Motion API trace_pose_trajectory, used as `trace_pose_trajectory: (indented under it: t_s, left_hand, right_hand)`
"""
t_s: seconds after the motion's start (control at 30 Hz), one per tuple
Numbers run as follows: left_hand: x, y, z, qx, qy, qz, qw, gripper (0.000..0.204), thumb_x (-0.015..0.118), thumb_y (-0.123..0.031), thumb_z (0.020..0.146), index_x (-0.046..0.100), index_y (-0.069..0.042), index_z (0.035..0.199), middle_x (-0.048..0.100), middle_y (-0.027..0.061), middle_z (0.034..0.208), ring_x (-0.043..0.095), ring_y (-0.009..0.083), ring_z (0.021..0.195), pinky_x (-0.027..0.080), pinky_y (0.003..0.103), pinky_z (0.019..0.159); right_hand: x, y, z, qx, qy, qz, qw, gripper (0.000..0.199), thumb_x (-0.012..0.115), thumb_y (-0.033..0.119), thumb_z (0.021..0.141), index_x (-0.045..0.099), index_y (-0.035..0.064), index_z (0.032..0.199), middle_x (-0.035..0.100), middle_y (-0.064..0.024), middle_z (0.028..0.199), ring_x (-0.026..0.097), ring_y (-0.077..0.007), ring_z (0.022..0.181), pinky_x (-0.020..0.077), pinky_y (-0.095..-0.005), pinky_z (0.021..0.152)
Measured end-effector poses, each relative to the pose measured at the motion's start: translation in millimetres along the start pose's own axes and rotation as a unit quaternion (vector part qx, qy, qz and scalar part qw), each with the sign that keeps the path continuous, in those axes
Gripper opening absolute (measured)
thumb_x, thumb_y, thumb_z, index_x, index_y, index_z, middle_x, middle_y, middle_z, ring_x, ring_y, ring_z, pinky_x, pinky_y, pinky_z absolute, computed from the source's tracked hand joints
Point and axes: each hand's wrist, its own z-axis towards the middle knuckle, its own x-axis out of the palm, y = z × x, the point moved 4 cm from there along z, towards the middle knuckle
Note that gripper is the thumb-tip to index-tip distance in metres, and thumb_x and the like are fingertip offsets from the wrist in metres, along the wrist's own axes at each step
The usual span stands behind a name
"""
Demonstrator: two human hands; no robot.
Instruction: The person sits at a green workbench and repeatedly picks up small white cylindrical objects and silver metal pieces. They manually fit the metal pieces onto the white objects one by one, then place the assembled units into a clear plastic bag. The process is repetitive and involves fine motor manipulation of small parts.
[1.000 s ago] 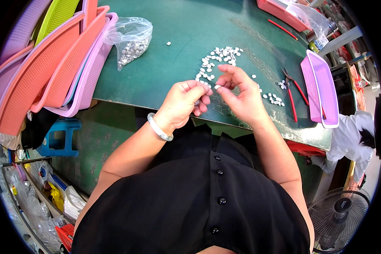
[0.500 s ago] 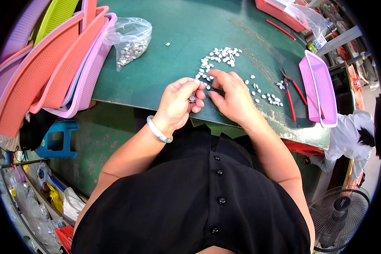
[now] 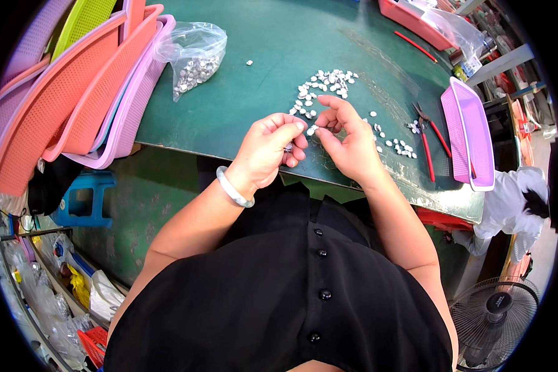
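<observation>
Left hand [image 3: 271, 146]: grip curled on silvery piece [image 3: 288, 147] | right hand [image 3: 350, 139]: half-curled, cannot tell if pinching | pale pieces [image 3: 332, 80]: on desk [image 3: 260, 93], probably light, stiff; pinch edges

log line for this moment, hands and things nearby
left hand: curled around silvery piece | right hand: beside white pieces, grip unclear | right side: red-handled pliers, purple basket

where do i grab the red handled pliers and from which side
Probably by both red handles, coming from the near table edge: the pliers appear to lie flat, jaws pointing away, handles spread toward that edge. The purple basket sits close by the right handle, likely leaving less room there.
</observation>
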Motion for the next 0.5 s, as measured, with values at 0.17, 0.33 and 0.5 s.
trace_pose_trajectory:
  t_s: [0.17, 0.33, 0.5]
  left_hand:
    - [4.3, 1.3, 2.6, -0.013, 0.008, 0.039, 0.999, 0.011, 0.054, -0.014, 0.086, 0.056, -0.003, 0.087, 0.057, 0.0032, 0.068, 0.052, 0.0083, 0.051, 0.039, 0.019, 0.044]
    - [5.6, 0.5, 2.1, -0.014, 0.027, 0.077, 0.997, 0.011, 0.054, -0.013, 0.084, 0.056, -0.003, 0.081, 0.056, 0.0031, 0.066, 0.052, 0.0087, 0.05, 0.039, 0.019, 0.042]
    - [5.6, 1.8, 2.3, -0.007, 0.028, 0.072, 0.997, 0.01, 0.054, -0.012, 0.084, 0.056, -0.003, 0.079, 0.056, 0.0027, 0.066, 0.052, 0.0082, 0.05, 0.039, 0.019, 0.042]
  right_hand:
    - [-2.1, -0.8, -1.4, 0.007, -0.005, 0.061, 0.998, 0.044, 0.059, -0.003, 0.073, 0.05, 0.0044, 0.115, 0.059, -0.0059, 0.084, 0.057, -0.0155, 0.077, 0.0465, -0.0275, 0.07]
    - [-1.0, 1.6, -2.0, -0.013, -0.005, 0.037, 0.999, 0.045, 0.058, -0.004, 0.074, 0.048, 0.0041, 0.117, 0.058, -0.0037, 0.084, 0.054, -0.0117, 0.076, 0.0437, -0.0249, 0.069]
    - [-1.8, 5.0, -3.0, -0.046, -0.024, 0.0, 0.999, 0.043, 0.058, -0.005, 0.071, 0.051, 0.0048, 0.112, 0.058, -0.0071, 0.081, 0.058, -0.02, 0.078, 0.0469, -0.0302, 0.068]
